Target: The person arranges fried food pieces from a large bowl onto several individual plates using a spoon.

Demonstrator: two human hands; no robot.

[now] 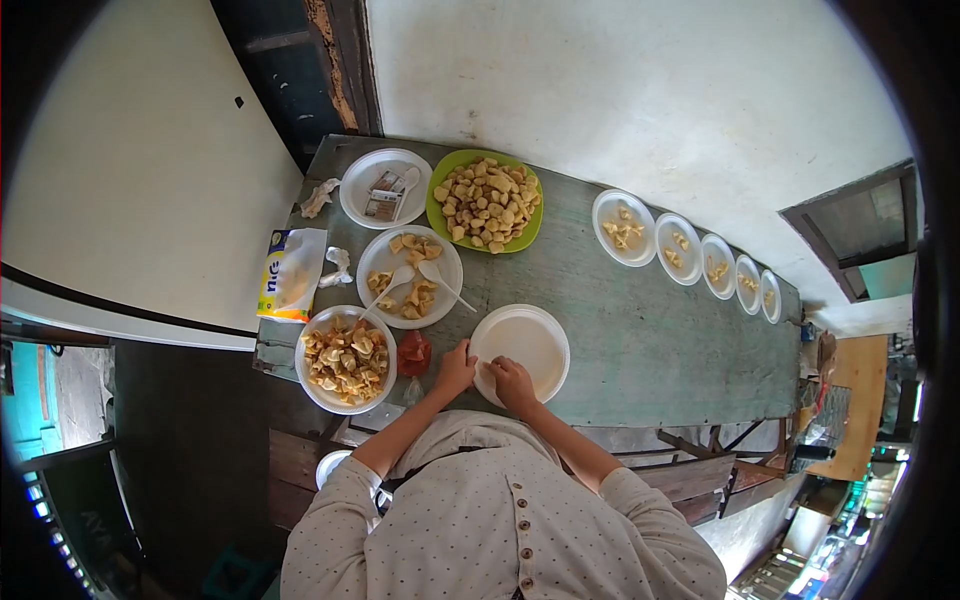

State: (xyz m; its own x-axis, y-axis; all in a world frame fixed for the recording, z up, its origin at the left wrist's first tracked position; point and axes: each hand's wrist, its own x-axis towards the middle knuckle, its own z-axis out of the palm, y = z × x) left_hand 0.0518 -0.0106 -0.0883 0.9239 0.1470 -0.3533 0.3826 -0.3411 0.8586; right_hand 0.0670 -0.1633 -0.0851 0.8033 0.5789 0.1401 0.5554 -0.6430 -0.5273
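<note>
In front of my body, a round white plate (530,345) lies on the table with no food on it. My left hand (457,368) is closed at the plate's left rim. Beside it, my right hand (513,384) reaches over the near-left rim with bent fingers that look pinched on the edge. The fingertips are small and partly hidden. To the left of my left hand lies a small red plastic bag (413,353). A white plate heaped with folded fried dumplings (346,362) stands farther left.
Behind are a plate with dumplings and two white spoons (429,270), a green plate of fried chunks (487,205), and a plate holding small packets (388,197). A tissue pack (290,275) lies left. Several portioned plates (623,232) line the wall side at right.
</note>
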